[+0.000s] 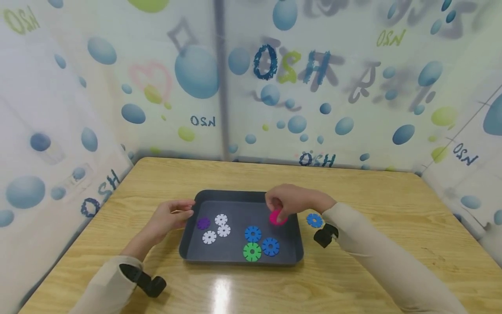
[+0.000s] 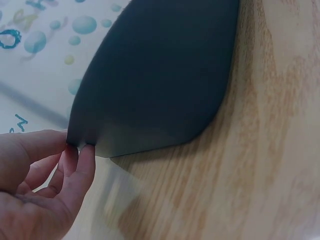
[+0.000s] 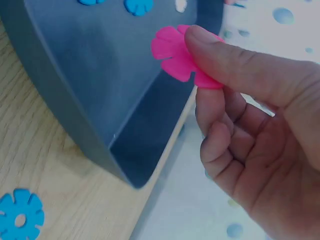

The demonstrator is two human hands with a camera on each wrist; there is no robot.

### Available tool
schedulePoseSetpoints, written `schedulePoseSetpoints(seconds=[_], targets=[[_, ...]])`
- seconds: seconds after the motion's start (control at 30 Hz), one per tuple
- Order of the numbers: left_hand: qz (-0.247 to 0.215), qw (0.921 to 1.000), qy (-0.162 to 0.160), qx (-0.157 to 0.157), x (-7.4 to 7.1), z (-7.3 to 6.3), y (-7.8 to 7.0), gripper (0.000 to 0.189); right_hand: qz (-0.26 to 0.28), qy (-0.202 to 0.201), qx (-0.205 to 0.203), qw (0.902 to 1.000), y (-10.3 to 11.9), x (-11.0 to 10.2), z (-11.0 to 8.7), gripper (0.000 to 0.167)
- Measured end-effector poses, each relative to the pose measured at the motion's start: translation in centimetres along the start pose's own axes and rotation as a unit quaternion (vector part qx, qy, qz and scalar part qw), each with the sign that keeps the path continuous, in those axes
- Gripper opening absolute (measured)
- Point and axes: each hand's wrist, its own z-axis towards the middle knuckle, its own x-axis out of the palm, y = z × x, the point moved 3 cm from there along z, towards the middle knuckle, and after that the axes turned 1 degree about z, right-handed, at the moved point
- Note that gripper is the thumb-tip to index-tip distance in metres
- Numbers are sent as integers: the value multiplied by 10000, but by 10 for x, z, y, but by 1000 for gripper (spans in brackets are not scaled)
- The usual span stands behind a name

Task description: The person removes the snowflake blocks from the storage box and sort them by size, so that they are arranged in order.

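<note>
My right hand (image 1: 294,198) pinches a pink notched disc (image 3: 172,52) between thumb and fingers, over the right part of a dark grey tray (image 1: 241,210). At the tray's left far corner, my left hand (image 1: 166,220) holds the rim, thumb on one side and fingertips on the other in the left wrist view. Inside the tray lie a purple disc (image 1: 203,223) and several white discs (image 1: 209,237) on the left. Two blue discs (image 1: 270,247) and a green disc (image 1: 252,252) lie near the front edge, right of the middle.
Another blue disc (image 1: 314,220) lies on the wooden table (image 1: 353,279), just outside the tray's right side, beneath the right forearm. A curtain (image 1: 251,109) printed with bubbles stands behind the table and along both sides. Each wrist wears a black camera mount (image 1: 154,285).
</note>
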Motion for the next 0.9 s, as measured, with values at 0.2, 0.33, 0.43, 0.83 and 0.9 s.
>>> schedulePoseSetpoints(seconds=[0.2,0.33,0.43,0.83,0.9], targets=[[16,10000,4,-12,0,0,0,41,305,-465,32,9984,-14,-7,-20,27],[57,10000,-23,-26,-1,1,1,40,347,-731,188,9965,-24,-7,-35,27],[53,10000,-3,-7,-1,1,2,40,449,-918,401,9940,-33,-7,-47,28],[23,10000,-35,-79,1,1,-1,40,938,-1308,948,9824,-80,4,-90,25],[2,10000,-35,-93,1,1,0,40,998,-1337,1008,9808,-89,7,-97,24]])
